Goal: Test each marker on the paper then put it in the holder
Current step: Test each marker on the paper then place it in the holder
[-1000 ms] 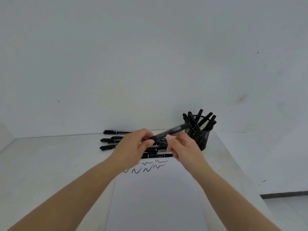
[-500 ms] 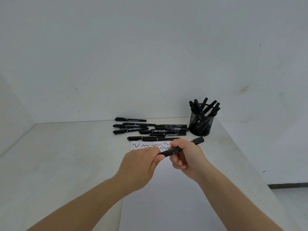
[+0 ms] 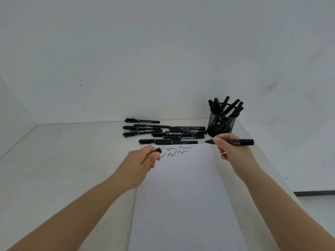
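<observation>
Holding the uncapped black marker [image 3: 233, 142] level, my right hand [image 3: 230, 149] grip clamps its barrel above the white paper sheet [image 3: 184, 196]. My left hand [image 3: 143, 158] pinches its small black cap [image 3: 159, 150].

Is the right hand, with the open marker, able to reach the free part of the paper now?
Probably yes. The right hand holds the marker just above the paper, whose area below the squiggles lies uncovered.

right hand [image 3: 230, 149] grips uncapped marker [image 3: 235, 142], tip pointing left | left hand [image 3: 143, 158] pinches cap [image 3: 159, 150] over paper [image 3: 181, 187] | squiggles [image 3: 175, 151] at paper's far end | loose markers [image 3: 166, 132] on worktop [image 3: 63, 160] | holder [image 3: 222, 124] with markers, far right
</observation>
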